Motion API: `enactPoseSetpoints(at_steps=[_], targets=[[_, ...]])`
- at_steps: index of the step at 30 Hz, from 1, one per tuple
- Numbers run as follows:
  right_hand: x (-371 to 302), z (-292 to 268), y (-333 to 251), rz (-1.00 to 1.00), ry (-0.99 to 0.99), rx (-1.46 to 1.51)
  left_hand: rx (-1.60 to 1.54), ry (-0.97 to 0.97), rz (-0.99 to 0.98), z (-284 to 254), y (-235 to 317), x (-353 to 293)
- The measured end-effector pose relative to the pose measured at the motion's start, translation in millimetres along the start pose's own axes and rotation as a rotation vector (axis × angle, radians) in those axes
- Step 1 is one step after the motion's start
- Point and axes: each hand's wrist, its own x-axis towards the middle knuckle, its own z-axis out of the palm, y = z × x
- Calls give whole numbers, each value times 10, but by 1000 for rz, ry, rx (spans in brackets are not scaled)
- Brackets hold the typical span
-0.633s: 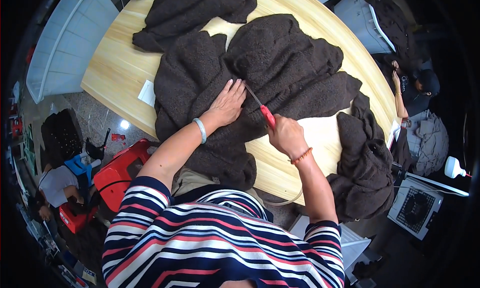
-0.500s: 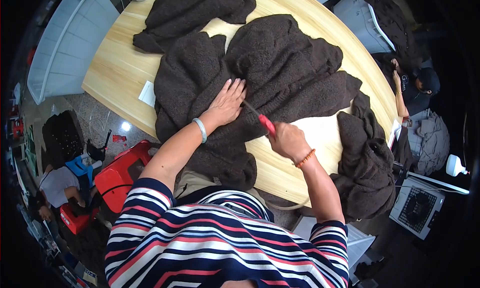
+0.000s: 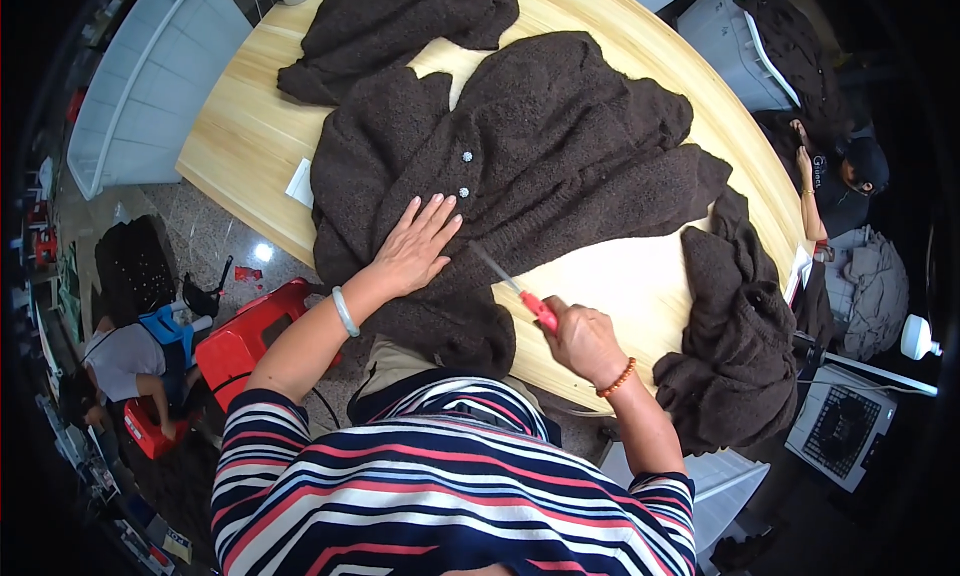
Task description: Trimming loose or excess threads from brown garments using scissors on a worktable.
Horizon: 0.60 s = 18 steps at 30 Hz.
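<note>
A dark brown knitted cardigan lies spread and rumpled on the pale wooden table. Two sparkly round buttons, an upper one and a lower one, show on its front. My left hand rests flat on the knit, fingers stretched out just below the lower button. In my right hand, closed around its handle, is a red-handled tool with a long thin metal shaft; its exact kind is unclear. The shaft's tip points at the cardigan near my left hand; whether it touches is not plain.
More dark knitwear lies in a far pile and a right-hand heap. A white paper tag sits at the left edge. Grey bins and a red stool stand around. Another person works at the far right.
My left hand has slid down and left, uncovering the two buttons. My right hand and the tool have drawn back slightly toward me.
</note>
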Motion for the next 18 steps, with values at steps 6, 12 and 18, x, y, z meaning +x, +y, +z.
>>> enactPoseSetpoints(at_steps=[6, 12, 18], targets=[[-1, 36, -105, -5, -105, -15, -69, 124, -17, 96, -77, -55], [-17, -40, 17, 67, -27, 96, -310, 273, -287, -219, -134, 34], [84, -62, -114, 62, -121, 14, -190, 288, -130, 113, -207, 100]])
